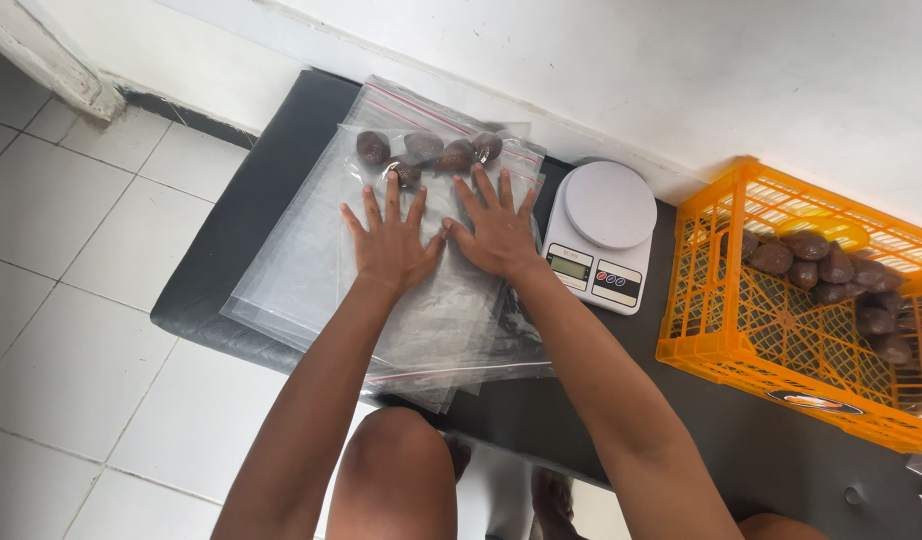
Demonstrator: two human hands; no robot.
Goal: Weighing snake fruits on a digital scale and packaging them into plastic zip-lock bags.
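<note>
My left hand [391,240] and my right hand [498,230] lie flat, fingers spread, side by side on a clear zip bag [436,300]. That bag tops a stack of clear plastic bags [291,270] on a black bench [241,220]. Several dark brown round fruits [426,150] sit inside the top bag at its far end, just beyond my fingertips. Neither hand grips anything; both press down on the plastic.
A white digital kitchen scale [603,232] stands right of the bags. An orange plastic crate [781,330] with several more dark fruits [826,270] sits at the right. A white wall [681,70] runs behind; white floor tiles [71,300] lie left. My knee [396,470] shows below.
</note>
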